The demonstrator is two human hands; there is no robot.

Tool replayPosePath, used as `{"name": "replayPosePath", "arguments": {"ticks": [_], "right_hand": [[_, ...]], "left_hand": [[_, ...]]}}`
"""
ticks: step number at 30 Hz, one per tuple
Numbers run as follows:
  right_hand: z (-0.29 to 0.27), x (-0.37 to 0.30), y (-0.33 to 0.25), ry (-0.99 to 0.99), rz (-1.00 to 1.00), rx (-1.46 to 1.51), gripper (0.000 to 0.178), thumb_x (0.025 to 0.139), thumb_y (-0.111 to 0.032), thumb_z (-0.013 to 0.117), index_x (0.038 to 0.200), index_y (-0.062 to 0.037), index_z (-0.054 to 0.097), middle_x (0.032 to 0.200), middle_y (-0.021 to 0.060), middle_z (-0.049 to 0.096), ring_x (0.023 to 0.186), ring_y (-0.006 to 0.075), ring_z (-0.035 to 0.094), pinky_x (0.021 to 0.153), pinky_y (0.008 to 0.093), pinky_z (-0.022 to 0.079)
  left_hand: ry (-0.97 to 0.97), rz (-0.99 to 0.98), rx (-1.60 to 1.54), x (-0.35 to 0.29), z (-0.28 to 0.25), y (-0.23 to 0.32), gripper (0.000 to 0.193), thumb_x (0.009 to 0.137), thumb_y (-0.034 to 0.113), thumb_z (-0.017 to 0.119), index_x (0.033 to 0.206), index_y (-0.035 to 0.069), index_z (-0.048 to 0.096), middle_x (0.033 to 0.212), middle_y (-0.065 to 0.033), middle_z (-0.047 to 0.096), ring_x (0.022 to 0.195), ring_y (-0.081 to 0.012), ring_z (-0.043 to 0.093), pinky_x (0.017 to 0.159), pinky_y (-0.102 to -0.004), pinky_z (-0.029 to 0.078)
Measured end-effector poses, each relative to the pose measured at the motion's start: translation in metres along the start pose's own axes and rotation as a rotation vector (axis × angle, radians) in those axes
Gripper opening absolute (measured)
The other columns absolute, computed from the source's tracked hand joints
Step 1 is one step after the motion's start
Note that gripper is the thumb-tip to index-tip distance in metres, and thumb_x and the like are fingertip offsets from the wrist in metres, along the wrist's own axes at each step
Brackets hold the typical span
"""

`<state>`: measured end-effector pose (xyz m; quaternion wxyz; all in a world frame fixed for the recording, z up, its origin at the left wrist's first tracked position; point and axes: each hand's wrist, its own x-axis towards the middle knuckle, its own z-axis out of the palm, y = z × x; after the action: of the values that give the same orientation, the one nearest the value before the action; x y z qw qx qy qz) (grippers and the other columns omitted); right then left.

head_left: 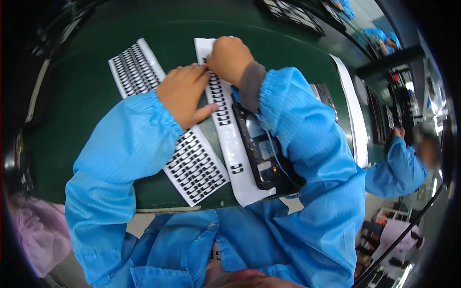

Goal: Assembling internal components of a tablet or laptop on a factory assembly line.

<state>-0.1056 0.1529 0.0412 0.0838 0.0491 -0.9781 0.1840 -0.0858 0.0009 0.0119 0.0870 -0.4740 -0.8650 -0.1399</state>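
My left hand (185, 93) lies palm down with its fingers stretched and thumb apart. It spans a white backing sheet (197, 165) with rows of small black stickers and a narrower white liner strip (225, 139). Its fingertips press near the strip's left edge. Just beyond them, my right hand (229, 58) is closed, its fingers curled down at the strip's upper part. Whatever it pinches is hidden. Black pieces run along the strip's upper stretch, and a couple sit lower down. Beneath my right forearm, a black device housing (263, 158) with a thin cable is partly covered.
The green tabletop (81, 125) carries the work. A long white strip (353, 110) lies to the right. Dark trays with parts (293, 17) stand at the back. A co-worker in a blue sleeve (396, 170) sits at the right; a person in pink (41, 235) is at the lower left.
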Motion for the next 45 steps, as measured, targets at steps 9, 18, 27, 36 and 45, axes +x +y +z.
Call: {"name": "replayPosePath", "arguments": {"ticks": [9,18,27,36,45], "right_hand": [[-0.008,0.007,0.015,0.096,-0.098,0.117,0.018,0.068,-0.015,0.060,0.074,0.0017,0.064,0.079,0.0204,0.060,0.074,0.0326,0.060,0.069,0.0363,0.049],[-0.149,-0.134,0.107,0.128,-0.021,0.672,0.012,0.079,-0.009,0.054,0.086,-0.0015,0.060,0.073,0.0038,0.058,0.067,0.0103,0.053,0.063,0.0240,0.043],[-0.121,-0.245,0.139,0.171,0.249,0.783,0.004,0.071,-0.002,0.055,0.075,-0.0015,0.056,0.114,0.0154,0.050,0.109,0.0275,0.043,0.094,0.0358,0.029],[-0.103,-0.234,0.134,0.184,0.176,0.698,0.005,0.065,-0.003,0.057,0.069,-0.0032,0.057,0.120,0.0184,0.045,0.115,0.0353,0.037,0.096,0.0413,0.026],[-0.100,-0.230,0.130,0.145,0.156,0.543,0.006,0.061,-0.004,0.057,0.067,-0.0049,0.056,0.119,0.0189,0.046,0.114,0.0357,0.037,0.096,0.0420,0.024]], "left_hand": [[0.002,-0.024,0.023,0.001,0.002,0.001,0.059,0.073,0.034,0.061,0.117,-0.003,0.045,0.121,-0.0199,0.044,0.113,-0.0342,0.041,0.097,-0.0400,0.030],[-0.153,0.018,0.043,-0.012,-0.038,-0.019,0.061,0.066,0.010,0.067,0.121,0.001,0.042,0.128,-0.0169,0.039,0.119,-0.0340,0.036,0.100,-0.0407,0.027],[-0.229,0.631,-0.254,0.045,-0.049,0.123,0.048,0.061,0.020,0.065,0.102,-0.002,0.053,0.108,-0.0189,0.053,0.103,-0.0332,0.051,0.088,-0.0474,0.040],[-0.267,0.814,-0.354,0.070,0.004,0.144,0.043,0.063,0.019,0.067,0.100,-0.001,0.057,0.114,-0.0153,0.052,0.105,-0.0290,0.050,0.090,-0.0421,0.039],[-0.279,0.776,-0.400,0.068,0.003,0.141,0.044,0.063,0.019,0.066,0.101,-0.002,0.058,0.113,-0.0151,0.053,0.105,-0.0292,0.050,0.090,-0.0424,0.039]]}}
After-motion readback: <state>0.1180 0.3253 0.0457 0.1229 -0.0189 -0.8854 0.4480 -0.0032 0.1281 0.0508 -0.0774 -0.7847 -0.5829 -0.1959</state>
